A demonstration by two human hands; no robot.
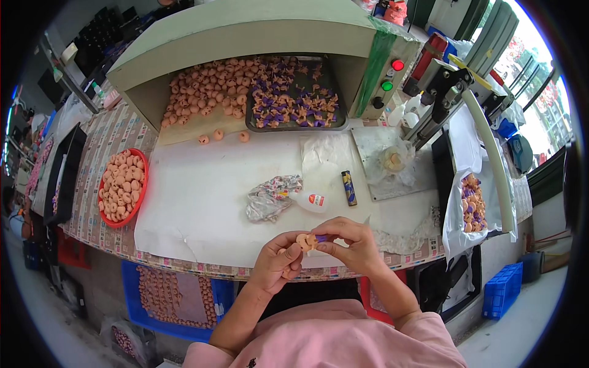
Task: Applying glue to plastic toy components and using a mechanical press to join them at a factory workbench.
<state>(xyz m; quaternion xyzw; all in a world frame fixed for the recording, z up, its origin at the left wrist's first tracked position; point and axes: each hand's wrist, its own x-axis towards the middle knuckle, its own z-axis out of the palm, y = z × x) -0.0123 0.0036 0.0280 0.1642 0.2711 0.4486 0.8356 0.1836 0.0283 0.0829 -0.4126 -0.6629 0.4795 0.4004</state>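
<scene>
Near the front edge of the table, my two hands meet around a small peach and purple doll figure (307, 240). My left hand (275, 265) pinches its peach end between thumb and fingers; another peach piece seems tucked in the curled fingers, though its shape is mostly hidden. Gripping the purple end are the thumb and forefinger of my right hand (351, 243). Beyond the hands lies a white squeeze bottle (311, 202) with a red label, its other end by crumpled silvery plastic wrap (268, 199). A dark blue and yellow tube (349, 188) lies right of it.
Under a pale green hood (257, 37) sit heaped peach doll heads (208, 86) and a dark tray (294, 127) of doll bodies. A red basket (145, 184) of heads stands left. At right are a lever press (438, 92) and a lined bin (457, 236) of dolls.
</scene>
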